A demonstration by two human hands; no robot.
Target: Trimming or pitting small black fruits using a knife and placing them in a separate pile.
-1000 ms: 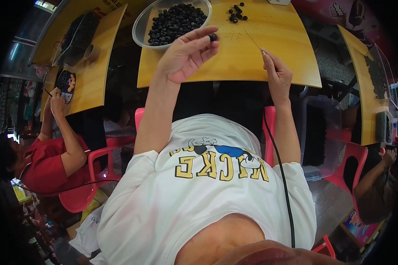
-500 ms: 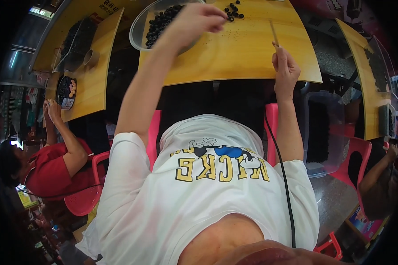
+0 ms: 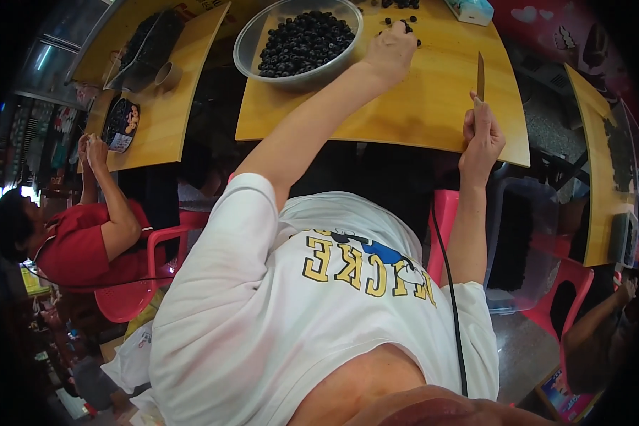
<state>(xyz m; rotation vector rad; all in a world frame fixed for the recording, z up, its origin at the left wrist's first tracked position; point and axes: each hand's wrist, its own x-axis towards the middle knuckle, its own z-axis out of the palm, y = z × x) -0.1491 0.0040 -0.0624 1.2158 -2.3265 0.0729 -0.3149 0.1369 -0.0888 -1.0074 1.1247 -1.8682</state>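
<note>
A narrow blade-like tool (image 3: pixel 481 77) is gripped in the right hand (image 3: pixel 483 135), the fingers being closed round its lower end and the tip directed away from the body. The left hand (image 3: pixel 392 58) is positioned over the yellow table (image 3: pixel 447 71), its fingers drawn together beside loose dark round pieces (image 3: pixel 402 4); whether one is pinched cannot be told. A heap of similar pieces (image 3: pixel 305 46) is contained in a translucent bowl (image 3: pixel 298 82), left of that hand. The pieces are judged light, fairly firm and liable to roll; a hold by the sides, between thumb and fingertips, is advised. The tool is judged light and stiff, best held at its lower end. Yellow block lettering (image 3: pixel 346 263) is noted, inverted, on the white shirt (image 3: pixel 213 334), beside a blue printed figure (image 3: pixel 383 250).
</note>
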